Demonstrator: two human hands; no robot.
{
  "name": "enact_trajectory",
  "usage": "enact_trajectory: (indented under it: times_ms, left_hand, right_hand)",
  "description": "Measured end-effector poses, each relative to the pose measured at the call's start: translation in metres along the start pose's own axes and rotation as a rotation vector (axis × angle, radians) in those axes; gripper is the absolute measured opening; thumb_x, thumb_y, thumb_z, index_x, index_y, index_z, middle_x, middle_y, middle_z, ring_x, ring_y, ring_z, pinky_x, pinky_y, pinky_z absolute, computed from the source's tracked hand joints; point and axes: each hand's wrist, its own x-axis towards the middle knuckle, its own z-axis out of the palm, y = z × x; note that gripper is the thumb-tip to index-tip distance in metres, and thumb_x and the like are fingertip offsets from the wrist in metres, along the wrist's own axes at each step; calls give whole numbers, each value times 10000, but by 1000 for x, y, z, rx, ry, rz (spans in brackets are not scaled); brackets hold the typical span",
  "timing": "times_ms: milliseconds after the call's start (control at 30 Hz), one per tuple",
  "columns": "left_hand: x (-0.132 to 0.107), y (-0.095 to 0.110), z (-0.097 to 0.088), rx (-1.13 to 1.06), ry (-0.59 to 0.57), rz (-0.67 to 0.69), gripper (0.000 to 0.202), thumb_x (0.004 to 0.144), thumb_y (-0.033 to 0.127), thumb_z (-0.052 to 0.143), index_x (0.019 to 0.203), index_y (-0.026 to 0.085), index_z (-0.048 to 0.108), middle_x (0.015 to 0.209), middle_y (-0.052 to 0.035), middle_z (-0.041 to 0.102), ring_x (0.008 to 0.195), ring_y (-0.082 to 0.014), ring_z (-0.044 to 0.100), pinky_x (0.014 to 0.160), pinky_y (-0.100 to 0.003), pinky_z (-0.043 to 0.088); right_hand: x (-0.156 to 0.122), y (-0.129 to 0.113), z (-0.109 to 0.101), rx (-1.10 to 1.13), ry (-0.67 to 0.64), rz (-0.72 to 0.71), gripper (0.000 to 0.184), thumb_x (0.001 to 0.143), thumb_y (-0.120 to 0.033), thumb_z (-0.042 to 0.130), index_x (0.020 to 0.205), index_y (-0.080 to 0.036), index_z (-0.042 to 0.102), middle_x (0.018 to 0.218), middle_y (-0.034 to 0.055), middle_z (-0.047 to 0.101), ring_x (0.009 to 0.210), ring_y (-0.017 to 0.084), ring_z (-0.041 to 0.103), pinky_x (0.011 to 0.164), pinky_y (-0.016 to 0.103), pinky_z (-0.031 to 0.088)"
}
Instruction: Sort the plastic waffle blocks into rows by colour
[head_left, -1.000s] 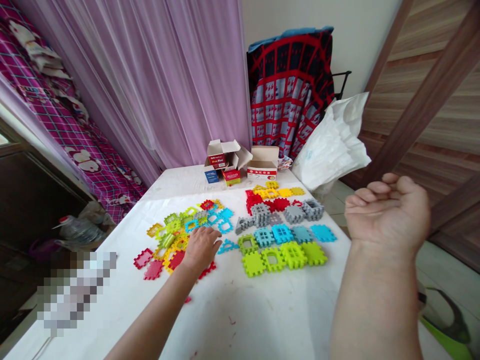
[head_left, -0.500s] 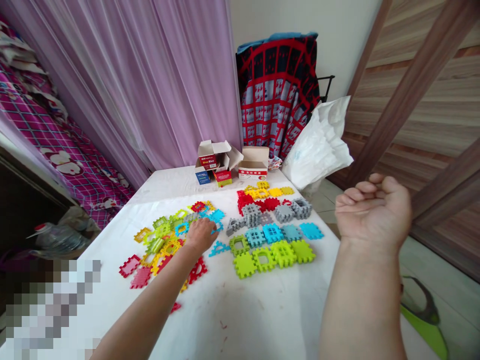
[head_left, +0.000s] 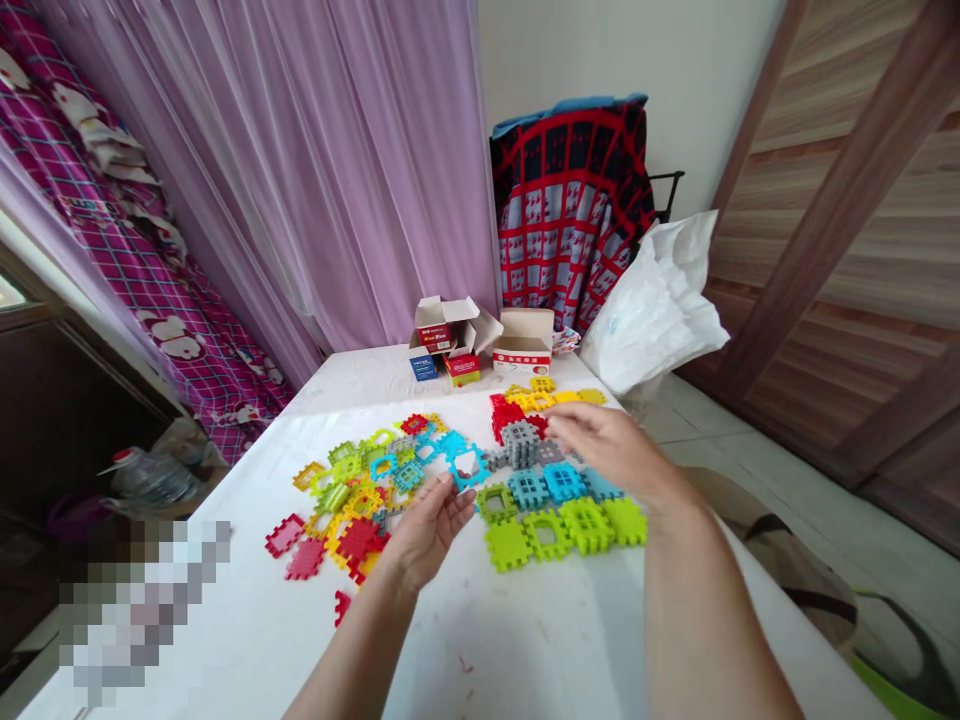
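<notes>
My left hand (head_left: 431,525) is palm up, its thumb and fingers pinching the lower edge of a blue square interlocking building tile (head_left: 468,466) with an open middle. My right hand (head_left: 611,445) hovers over the sorted tiles, fingers stretched toward the left, with nothing visible in them. Below it is a row of blue tiles (head_left: 564,482), partly hidden by the hand. Nearer me lie green tiles (head_left: 508,545). A stack of grey tiles (head_left: 520,444) stands left of my right fingertips, with red tiles (head_left: 504,415) just behind.
A mixed heap of tiles (head_left: 360,500) spreads over the left of the white-covered table (head_left: 517,650). Yellow tiles (head_left: 534,400) lie farther back. Opened small boxes (head_left: 523,362) stand at the far edge, beside a white plastic bag (head_left: 652,310).
My left hand has drawn back from the heap, bringing up a blue open-middle tile. My right hand has swung from the right side in over the sorted tiles. The view has shifted slightly.
</notes>
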Motion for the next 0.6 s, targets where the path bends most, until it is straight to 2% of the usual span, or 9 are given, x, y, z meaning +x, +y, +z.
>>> enact_trajectory:
  times_ms: [67, 167, 333, 500, 600]
  left_hand:
    - [-4, -1, 3, 90, -21, 21, 289, 662, 329, 815, 783, 175, 603, 654, 25, 651, 607, -102, 663, 573, -194, 541]
    - [-10, 2, 5, 327, -61, 119, 423, 575, 496, 823, 737, 169, 609, 580, 47, 604, 522, -73, 591, 490, -167, 482]
    - [-15, 9, 8, 576, -88, 246, 519, 552, 641, 750, 716, 166, 621, 525, 54, 553, 491, -68, 526, 495, -183, 453]
    - [-17, 13, 12, 649, -113, 290, 526, 581, 653, 721, 758, 166, 629, 537, 52, 546, 489, -76, 518, 505, -203, 454]
    - [-20, 14, 13, 610, -85, 281, 515, 609, 646, 705, 823, 188, 606, 712, 19, 619, 587, -99, 587, 501, -201, 465]
  right_hand:
    - [1, 1, 19, -270, -130, -12, 327, 767, -372, 625, 1056, -235, 689, 894, 28, 716, 714, 162, 624, 653, 270, 471]
    - [2, -3, 39, -426, -219, -51, 362, 810, -381, 575, 1135, -254, 672, 1009, 28, 718, 804, 175, 641, 728, 276, 475]
    - [0, -6, 47, -384, -365, -57, 351, 798, -396, 588, 1087, -231, 702, 891, 24, 729, 798, 175, 644, 686, 243, 463]
    - [-3, -2, 53, -263, -497, -141, 395, 740, -239, 603, 1126, -234, 685, 776, -26, 682, 701, 132, 611, 616, 209, 436]
    - [-2, -1, 57, -194, -442, -129, 350, 765, -229, 575, 1096, -228, 689, 710, -35, 638, 622, 110, 574, 554, 197, 419]
